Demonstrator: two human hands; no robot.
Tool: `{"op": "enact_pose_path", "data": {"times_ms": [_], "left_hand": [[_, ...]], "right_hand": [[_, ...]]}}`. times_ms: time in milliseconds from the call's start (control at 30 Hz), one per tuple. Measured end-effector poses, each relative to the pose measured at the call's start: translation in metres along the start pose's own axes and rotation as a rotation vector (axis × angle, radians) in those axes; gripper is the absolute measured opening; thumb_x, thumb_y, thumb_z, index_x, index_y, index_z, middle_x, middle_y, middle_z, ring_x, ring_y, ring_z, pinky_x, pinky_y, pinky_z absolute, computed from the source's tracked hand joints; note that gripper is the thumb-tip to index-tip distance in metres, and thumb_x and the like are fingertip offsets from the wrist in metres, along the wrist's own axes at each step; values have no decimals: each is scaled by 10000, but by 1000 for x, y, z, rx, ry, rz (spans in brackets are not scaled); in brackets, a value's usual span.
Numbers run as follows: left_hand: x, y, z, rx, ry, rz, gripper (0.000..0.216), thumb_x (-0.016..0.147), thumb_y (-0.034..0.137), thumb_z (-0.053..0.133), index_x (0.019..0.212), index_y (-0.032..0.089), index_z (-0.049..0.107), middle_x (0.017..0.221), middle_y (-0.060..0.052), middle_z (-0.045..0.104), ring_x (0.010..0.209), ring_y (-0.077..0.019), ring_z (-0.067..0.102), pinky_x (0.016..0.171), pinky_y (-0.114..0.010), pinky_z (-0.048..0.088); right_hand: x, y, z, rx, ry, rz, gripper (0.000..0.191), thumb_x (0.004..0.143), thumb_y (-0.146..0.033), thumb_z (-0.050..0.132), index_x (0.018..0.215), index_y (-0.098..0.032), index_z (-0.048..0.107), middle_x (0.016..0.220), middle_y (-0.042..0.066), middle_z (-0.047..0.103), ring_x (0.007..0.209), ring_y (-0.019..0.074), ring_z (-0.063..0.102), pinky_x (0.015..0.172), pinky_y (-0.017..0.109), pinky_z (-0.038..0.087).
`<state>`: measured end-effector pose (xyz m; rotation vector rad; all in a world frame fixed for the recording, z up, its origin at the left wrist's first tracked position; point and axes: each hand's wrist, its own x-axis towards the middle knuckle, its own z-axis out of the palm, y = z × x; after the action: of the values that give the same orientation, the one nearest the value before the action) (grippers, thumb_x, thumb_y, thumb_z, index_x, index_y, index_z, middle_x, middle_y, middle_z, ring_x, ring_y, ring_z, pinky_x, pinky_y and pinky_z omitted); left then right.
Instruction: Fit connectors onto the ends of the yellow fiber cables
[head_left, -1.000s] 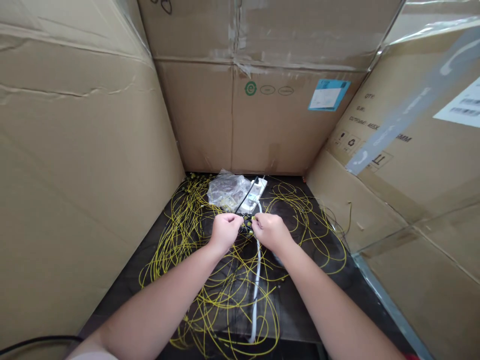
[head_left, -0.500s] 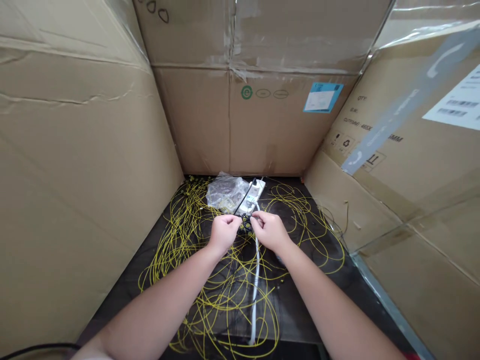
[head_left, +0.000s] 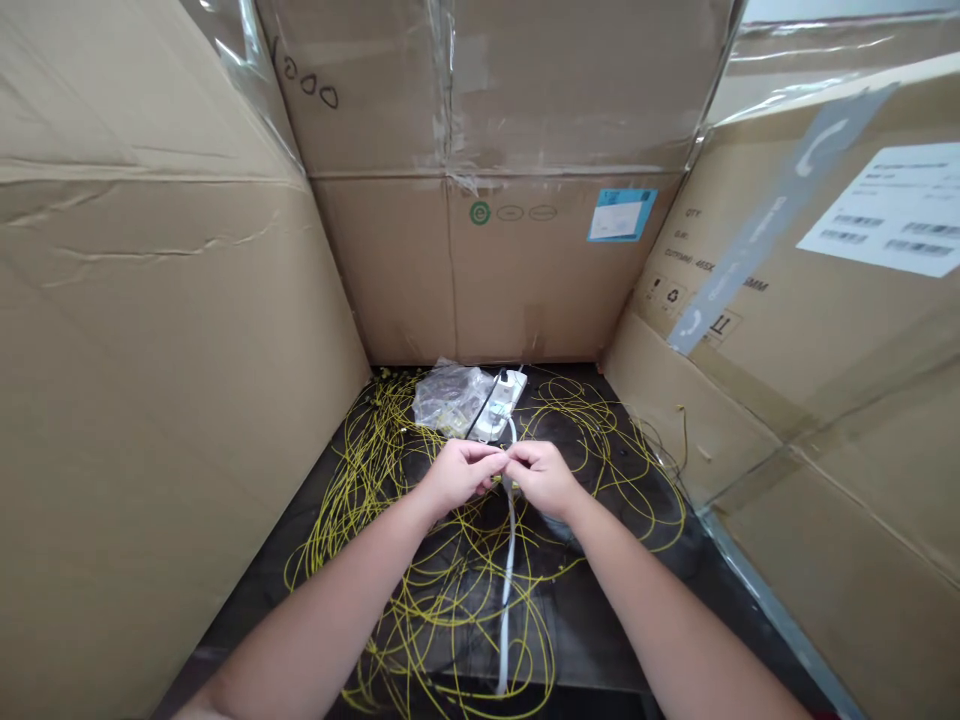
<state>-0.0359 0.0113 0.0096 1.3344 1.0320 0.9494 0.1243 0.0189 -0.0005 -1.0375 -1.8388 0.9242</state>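
Observation:
My left hand [head_left: 459, 476] and my right hand [head_left: 543, 480] meet at the middle, fingertips touching. Both are closed in a pinch; whatever lies between the fingers is too small and hidden to name. Thin yellow cables [head_left: 411, 604] lie in loose loops below and to either side of the hands. A bit of yellow shows just beneath the fingers. From a white power strip [head_left: 495, 412] beyond the hands, a thick white cord [head_left: 507, 610] runs toward me, passing under my right fingers. A black cord [head_left: 484, 408] crosses the strip at an angle.
A crumpled clear plastic bag [head_left: 447, 398] lies left of the power strip on the dark surface [head_left: 600, 630]. Large cardboard boxes stand close around: a left box [head_left: 165, 360], a back box [head_left: 525, 290] and a right box [head_left: 847, 420].
My hands have come together from slightly apart, and the small black and yellow pieces that showed between them are now mostly covered. The camera view has shifted a little.

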Motion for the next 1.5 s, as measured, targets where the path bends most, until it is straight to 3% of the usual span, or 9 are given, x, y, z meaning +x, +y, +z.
{"op": "enact_pose_path", "data": {"times_ms": [433,600,733,867,1067,1167,1333,1400,1500], "left_hand": [[-2,22,11,-200,-43,59,215,674,295,697,665,84,658,560,-25,586,471,-70,486,478,-206,386],[-4,29,12,-245,131,77,229,650,311,709,661,92,641,557,-12,576,474,-73,494,477,-212,409],[-7,28,8,-220,252,80,253,652,343,698,660,100,627,584,-12,589,490,-76,514,492,-213,438],[-12,23,8,-167,271,48,264,689,362,658,687,102,615,688,-40,627,525,-80,544,498,-206,448],[-18,17,13,-135,265,28,237,709,344,621,690,110,588,686,-32,609,546,-91,550,482,-198,442],[-18,14,14,-115,264,17,232,718,341,603,686,112,583,685,-33,603,558,-95,544,471,-197,435],[-18,13,17,-119,272,5,250,710,360,610,680,114,577,667,-30,598,537,-95,528,455,-199,418],[-19,18,20,-129,259,24,257,708,367,619,683,114,580,669,-29,597,535,-92,524,457,-198,414],[-18,30,26,-147,206,99,258,717,369,626,705,115,587,655,-20,588,533,-86,519,477,-197,418]], "right_hand": [[-7,-10,-10,721,-71,121,276,706,-289,652,561,-155,460,435,-70,336,387,37,255,394,184,187],[-3,-16,-18,920,134,70,248,718,-226,627,559,-168,444,435,-77,300,372,38,267,374,177,264],[2,-25,-33,968,381,-11,198,717,-237,617,636,-184,444,630,-33,541,604,99,545,623,271,497],[11,-36,-51,1036,443,-43,200,709,-274,591,727,-202,405,806,-7,627,747,169,621,736,416,511],[40,-73,-98,884,713,-184,172,783,-214,423,660,-201,303,518,-70,403,377,68,357,344,176,290],[54,-96,-129,668,923,-307,174,823,-193,352,673,-216,267,529,-73,328,354,56,237,342,174,170],[52,-115,-147,-3,1250,-666,197,874,-182,316,684,-222,287,598,-39,319,489,83,363,520,238,333],[41,-113,-130,-299,1078,-668,210,872,-207,374,662,-198,366,629,-12,394,593,106,431,610,268,357],[25,-99,-89,-563,295,-492,168,831,-319,512,756,-170,531,731,23,535,674,126,492,623,260,366]]}}
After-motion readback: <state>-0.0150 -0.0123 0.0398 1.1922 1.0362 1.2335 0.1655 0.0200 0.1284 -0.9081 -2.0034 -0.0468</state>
